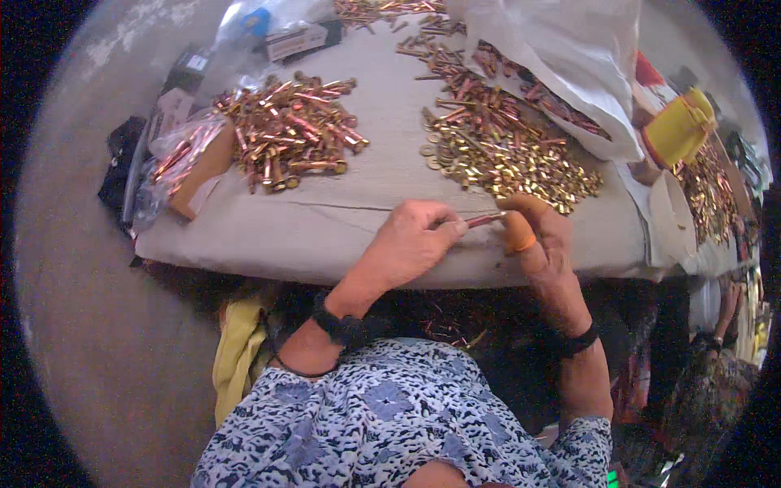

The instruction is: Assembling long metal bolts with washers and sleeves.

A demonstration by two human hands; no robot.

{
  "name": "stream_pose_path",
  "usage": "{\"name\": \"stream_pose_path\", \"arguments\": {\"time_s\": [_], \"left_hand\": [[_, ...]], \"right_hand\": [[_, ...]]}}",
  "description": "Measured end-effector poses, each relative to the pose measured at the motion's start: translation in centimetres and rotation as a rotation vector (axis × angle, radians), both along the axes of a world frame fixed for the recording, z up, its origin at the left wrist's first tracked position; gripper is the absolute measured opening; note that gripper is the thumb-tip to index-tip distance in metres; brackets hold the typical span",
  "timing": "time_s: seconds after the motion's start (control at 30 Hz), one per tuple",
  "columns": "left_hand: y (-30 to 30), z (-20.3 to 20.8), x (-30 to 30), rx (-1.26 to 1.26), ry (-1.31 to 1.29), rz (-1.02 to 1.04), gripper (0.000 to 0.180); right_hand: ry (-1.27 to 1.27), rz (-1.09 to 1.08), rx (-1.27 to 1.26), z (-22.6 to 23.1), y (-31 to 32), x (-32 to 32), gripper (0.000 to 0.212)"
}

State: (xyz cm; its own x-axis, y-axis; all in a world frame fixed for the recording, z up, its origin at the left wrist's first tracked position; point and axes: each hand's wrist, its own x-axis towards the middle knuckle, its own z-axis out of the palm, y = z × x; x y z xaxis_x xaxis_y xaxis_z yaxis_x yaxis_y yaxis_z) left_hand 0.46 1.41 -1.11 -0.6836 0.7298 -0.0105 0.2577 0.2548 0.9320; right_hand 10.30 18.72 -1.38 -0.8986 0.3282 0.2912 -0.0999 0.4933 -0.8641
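Note:
Above the near edge of the table, my left hand (pixel 413 242) pinches one end of a slim copper-coloured bolt (pixel 485 220), held nearly level. My right hand (pixel 549 244) is closed at the bolt's other end, an orange finger cover on its thumb. Whether a nut sits between those fingertips is hidden. Just beyond my right hand lies a heap of small brass-coloured nuts (pixel 533 172), with a few washers (pixel 431 153) at its left edge. Loose bolts (pixel 480 102) spread behind the nuts. To the left is a pile of bolts (pixel 293 134) with wider ends.
A white sack (pixel 561 57) with bolts at its mouth lies at the back right, near a yellow container (pixel 679 128). On the left stand an open cardboard box (pixel 203 167) with plastic-bagged bolts and small cartons (pixel 297 42). At far right, another person's arm (pixel 726 313) shows.

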Motion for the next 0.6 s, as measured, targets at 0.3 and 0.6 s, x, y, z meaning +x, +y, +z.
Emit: {"name": "stream_pose_path", "arguments": {"time_s": [0.3,0.6], "left_hand": [[-0.2,-0.5,-0.1,0.008,0.211,0.017,0.026],[-0.4,0.3,-0.4,-0.053,0.024,-0.064,0.025]], "right_hand": [[-0.049,0.021,-0.010,0.3,-0.3,-0.2,0.018],[0.039,0.054,0.139,0.4,-0.1,0.0,0.018]]}}
